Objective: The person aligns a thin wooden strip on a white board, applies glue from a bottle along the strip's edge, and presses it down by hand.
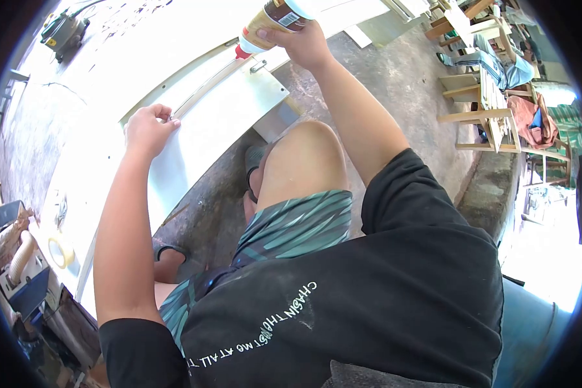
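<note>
My right hand point(304, 46) is wrapped round a brown and cream bottle point(271, 27), tilted with its red tip point(242, 52) down at the far end of a thin line along a white panel point(220, 119). A small metal fitting point(258, 66) sits on the panel near the tip. At the other end of that line, my left hand point(150, 131) rests with thumb and forefinger pinched together; what they hold, if anything, is too small to name.
A roll of tape point(61, 252) lies on the white surface at the left. A vacuum-like machine point(63, 33) stands at the upper left. Another person point(491, 64) is at the upper right, among wooden frames point(478, 116). My knee point(304, 155) is beside the panel.
</note>
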`<act>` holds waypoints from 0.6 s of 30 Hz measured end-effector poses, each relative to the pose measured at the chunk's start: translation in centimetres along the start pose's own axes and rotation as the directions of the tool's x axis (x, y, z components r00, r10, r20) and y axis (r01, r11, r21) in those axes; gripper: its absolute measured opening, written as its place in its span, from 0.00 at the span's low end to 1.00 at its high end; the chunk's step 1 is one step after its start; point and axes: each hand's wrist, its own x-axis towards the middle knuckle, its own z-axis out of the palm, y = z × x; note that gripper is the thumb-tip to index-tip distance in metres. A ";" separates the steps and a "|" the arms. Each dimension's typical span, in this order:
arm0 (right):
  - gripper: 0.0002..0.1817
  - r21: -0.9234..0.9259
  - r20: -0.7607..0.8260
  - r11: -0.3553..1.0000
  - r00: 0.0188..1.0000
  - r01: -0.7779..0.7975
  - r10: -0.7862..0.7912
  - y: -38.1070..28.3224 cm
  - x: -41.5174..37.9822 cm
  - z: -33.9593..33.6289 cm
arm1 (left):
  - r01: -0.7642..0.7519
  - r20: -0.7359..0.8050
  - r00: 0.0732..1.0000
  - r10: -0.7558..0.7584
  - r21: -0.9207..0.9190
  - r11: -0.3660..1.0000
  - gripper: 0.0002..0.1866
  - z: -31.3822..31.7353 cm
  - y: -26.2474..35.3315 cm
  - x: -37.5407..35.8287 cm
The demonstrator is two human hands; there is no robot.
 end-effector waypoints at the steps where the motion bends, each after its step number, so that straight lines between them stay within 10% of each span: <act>1: 0.24 -0.011 -0.006 1.000 1.000 0.004 -0.004 -0.1 0.2 -0.4 | 0.000 0.004 1.000 0.000 -0.009 1.000 0.18 -0.2 0.2 -0.1; 18: 0.25 -0.042 -0.162 0.999 0.987 -0.011 0.004 2.1 5.4 -10.3 | 0.038 0.032 0.999 -0.037 -0.038 0.999 0.17 -0.8 1.4 -0.5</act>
